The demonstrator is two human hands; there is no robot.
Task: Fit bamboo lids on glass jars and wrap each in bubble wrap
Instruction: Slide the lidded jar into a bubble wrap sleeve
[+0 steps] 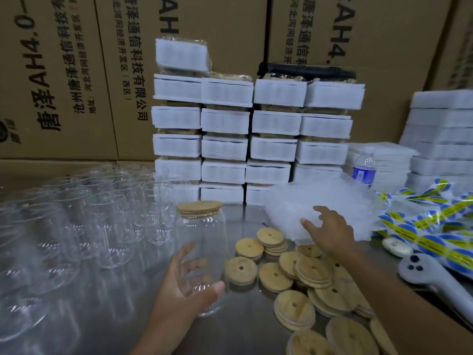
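Glass jar (202,252), bamboo lid (200,207) fitted, is gripped by the left hand (184,285) beside loose lids (294,278), likely steadied for wrapping; bubble wrap (320,201) is reached for by the right hand (330,231), fingers spread.

clear, glossy glass jar (204,254) topped by a matt bamboo lid (200,207); loose wooden lids (294,275) look smooth and pale. bubble wrap (320,208) is translucent, crinkled plastic. the surface (243,329) is dull brushed metal. cardboard boxes (64,73) are matt brown.
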